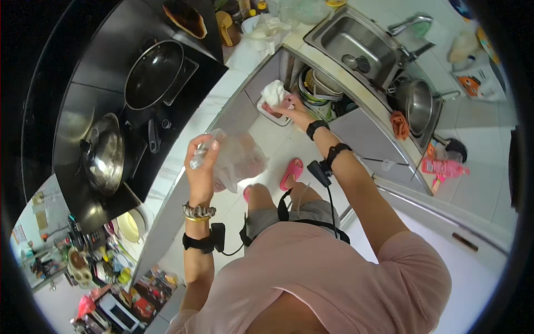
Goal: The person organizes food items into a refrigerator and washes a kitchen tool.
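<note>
My left hand [202, 154] grips the gathered neck of a translucent plastic bag [244, 158], which hangs over the floor beside the counter front. Something pale pink shows faintly through the bag, too blurred to name. My right hand [297, 112] reaches down to a small white bin [285, 122] standing on the tiles by the cabinet corner. Crumpled white tissue or plastic [274, 92] rises from the bin, with something pinkish beside my fingers. Whether those fingers pinch any of it is hard to make out.
An open lower cabinet right of the bin holds stacked basins and colanders [321, 85]. Above it is a steel sink [358, 41] with a tap [413, 23]. On the left, a wok [154, 75] and a lidded pan [104, 154] sit on the black stove. A cable hangs near my right forearm.
</note>
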`<action>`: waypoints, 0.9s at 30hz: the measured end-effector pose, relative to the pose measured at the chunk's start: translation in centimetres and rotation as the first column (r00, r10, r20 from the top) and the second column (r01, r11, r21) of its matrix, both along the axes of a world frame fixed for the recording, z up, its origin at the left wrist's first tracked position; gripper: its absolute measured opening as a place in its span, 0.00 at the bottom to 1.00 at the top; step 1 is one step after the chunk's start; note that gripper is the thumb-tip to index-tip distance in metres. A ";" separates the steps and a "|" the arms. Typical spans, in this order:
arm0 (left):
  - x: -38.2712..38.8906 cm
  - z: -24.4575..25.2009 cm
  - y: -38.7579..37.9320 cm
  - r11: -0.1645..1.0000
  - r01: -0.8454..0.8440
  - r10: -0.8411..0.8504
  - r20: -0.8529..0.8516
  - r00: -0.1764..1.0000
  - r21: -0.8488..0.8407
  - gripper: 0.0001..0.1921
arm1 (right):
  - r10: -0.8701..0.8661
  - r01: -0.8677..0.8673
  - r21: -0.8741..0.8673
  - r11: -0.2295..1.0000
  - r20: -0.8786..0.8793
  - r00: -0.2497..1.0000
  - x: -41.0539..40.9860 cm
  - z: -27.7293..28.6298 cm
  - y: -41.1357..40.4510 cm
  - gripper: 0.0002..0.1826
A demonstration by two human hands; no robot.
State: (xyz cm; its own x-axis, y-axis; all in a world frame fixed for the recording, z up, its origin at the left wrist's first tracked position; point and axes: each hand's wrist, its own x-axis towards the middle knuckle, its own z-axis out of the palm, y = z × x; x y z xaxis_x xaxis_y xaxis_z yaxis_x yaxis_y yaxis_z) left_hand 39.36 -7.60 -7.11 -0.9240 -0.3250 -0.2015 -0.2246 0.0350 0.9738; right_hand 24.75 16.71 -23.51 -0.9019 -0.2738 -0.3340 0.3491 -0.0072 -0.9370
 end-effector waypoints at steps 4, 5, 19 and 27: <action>-3.4 1.0 1.1 0.994 -0.111 0.111 0.005 0.994 0.000 0.15 | -0.254 0.205 0.303 0.931 0.131 0.958 -0.8 -14.8 6.9 0.35; -4.1 0.7 1.1 0.992 -0.124 0.124 0.025 0.992 -0.005 0.15 | -0.339 0.268 0.310 0.912 0.205 0.918 0.2 -15.5 7.9 0.32; -19.8 0.7 2.3 0.984 -0.106 0.123 -0.112 0.986 0.142 0.12 | -0.661 0.550 0.379 0.744 0.301 0.687 1.9 -6.9 20.6 0.16; -27.3 2.5 2.6 0.980 0.109 -0.072 -0.214 0.974 0.164 0.14 | -0.185 0.168 0.126 0.978 0.135 0.974 -5.4 1.8 9.4 0.18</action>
